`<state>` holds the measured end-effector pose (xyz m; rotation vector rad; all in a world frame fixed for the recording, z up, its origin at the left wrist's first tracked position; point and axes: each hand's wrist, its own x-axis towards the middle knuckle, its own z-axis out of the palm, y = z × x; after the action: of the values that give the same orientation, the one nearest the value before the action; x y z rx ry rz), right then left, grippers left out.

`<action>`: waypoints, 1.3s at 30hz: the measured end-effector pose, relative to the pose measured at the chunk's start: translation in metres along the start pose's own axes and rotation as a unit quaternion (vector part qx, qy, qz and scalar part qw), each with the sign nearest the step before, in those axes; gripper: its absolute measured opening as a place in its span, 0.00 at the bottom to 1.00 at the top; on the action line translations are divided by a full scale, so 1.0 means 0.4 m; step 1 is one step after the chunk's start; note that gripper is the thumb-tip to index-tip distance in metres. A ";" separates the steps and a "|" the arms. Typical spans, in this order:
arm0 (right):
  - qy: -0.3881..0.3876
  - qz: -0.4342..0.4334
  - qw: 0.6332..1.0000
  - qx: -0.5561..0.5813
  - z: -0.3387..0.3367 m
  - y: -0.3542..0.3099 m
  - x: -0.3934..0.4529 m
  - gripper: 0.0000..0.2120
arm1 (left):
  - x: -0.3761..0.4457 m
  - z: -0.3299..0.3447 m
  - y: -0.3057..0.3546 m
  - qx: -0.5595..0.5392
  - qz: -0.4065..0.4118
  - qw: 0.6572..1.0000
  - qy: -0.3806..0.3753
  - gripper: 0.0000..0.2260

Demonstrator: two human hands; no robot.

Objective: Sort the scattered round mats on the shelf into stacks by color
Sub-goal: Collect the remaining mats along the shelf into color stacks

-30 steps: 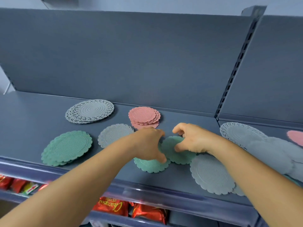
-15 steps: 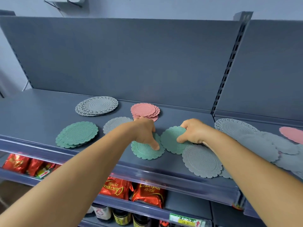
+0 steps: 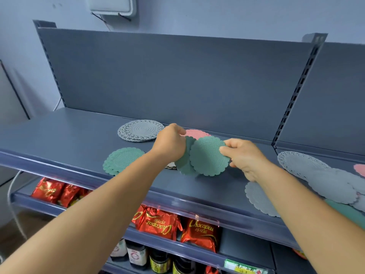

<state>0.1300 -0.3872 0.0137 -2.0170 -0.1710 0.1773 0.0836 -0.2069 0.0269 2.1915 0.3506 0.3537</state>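
Raised above the shelf (image 3: 79, 139), two green mats are held tilted, one in each hand; the left hand (image 3: 169, 144) is closed on the rear green mat (image 3: 184, 162), of which only the left part is seen behind the other; the right hand (image 3: 244, 156) is pinched on the right edge of the front green mat (image 3: 209, 155), thumb on the ribbed face; the two mats overlap, though whether they touch cannot be told. On the shelf to the left, near the front edge, a green stack (image 3: 122, 160) is laid flat; behind it, towards the back panel, a grey lace-edged stack (image 3: 140, 130) is seen; a pink stack (image 3: 197, 133) is partly hidden behind the held mats and the left hand. Under the right forearm a grey mat (image 3: 256, 196) is laid flat near the front edge; further right, several grey mats (image 3: 320, 175) are scattered and overlapped, with a pink mat (image 3: 360, 169) cut off by the frame edge and a green mat (image 3: 347, 211) partly covered beneath them. On the lower shelf red snack packets (image 3: 158, 224) are seen, with jars (image 3: 138, 254) below them.
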 end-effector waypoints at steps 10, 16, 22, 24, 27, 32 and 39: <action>-0.104 0.066 0.985 0.118 0.284 -0.092 0.001 0.03 | -0.026 -0.195 -0.160 -0.137 -0.108 0.984 0.043 0.11; -0.048 0.019 0.996 0.068 0.422 -0.148 0.014 0.09 | -0.020 -0.251 -0.222 0.072 -0.078 0.993 0.048 0.14; -0.068 -0.061 0.988 -0.121 0.468 -0.158 0.010 0.21 | 0.004 -0.258 -0.267 0.211 -0.052 0.975 0.053 0.23; -0.076 -0.096 0.973 -0.194 0.465 -0.162 0.000 0.21 | 0.009 -0.253 -0.272 0.261 -0.034 0.964 0.042 0.17; -0.079 -0.131 0.956 -0.251 0.453 -0.165 -0.017 0.21 | 0.007 -0.245 -0.264 0.326 0.010 0.945 0.034 0.14; -0.056 -0.172 0.936 -0.304 0.378 -0.149 -0.059 0.20 | -0.020 -0.196 -0.206 0.364 0.109 0.925 0.006 0.14; -0.024 -0.132 0.933 -0.333 0.179 -0.046 -0.125 0.21 | -0.099 -0.029 -0.076 0.303 0.209 0.927 -0.067 0.15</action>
<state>0.0657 -0.3261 0.0017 -2.6334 -0.5963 -0.0116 0.0392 -0.1953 0.0045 2.8883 -0.1158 0.3549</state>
